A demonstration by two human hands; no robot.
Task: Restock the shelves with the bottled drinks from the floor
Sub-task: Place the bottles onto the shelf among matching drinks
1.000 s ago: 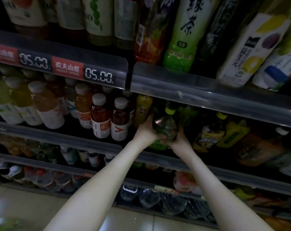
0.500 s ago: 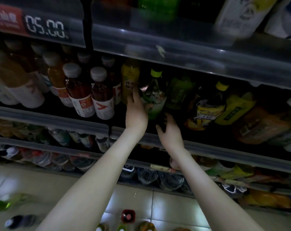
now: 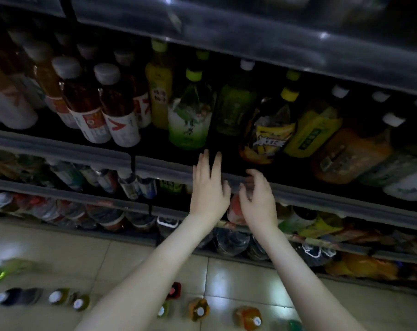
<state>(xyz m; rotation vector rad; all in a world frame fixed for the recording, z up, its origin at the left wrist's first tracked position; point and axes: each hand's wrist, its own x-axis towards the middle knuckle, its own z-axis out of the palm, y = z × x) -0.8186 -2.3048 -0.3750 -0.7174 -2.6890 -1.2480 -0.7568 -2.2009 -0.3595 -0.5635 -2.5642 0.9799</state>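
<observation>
Now we judge one placing step done: the green-labelled bottle (image 3: pixel 189 120) stands on the middle shelf (image 3: pixel 59 145) at centre frame, just above our left grip (image 3: pixel 208 187), whose fingers are straight and hold nothing; our right grip (image 3: pixel 258 199), beside it, is loosely curled and empty; the next move calls for reaching down to the floor bottles (image 3: pixel 199 309) along the bottom edge.

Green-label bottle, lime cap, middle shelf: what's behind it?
Behind the green-label bottle a second lime cap shows, so at least one more bottle stands in that row. The front bottle covers its body, and farther back it is too dark to count more.
</observation>
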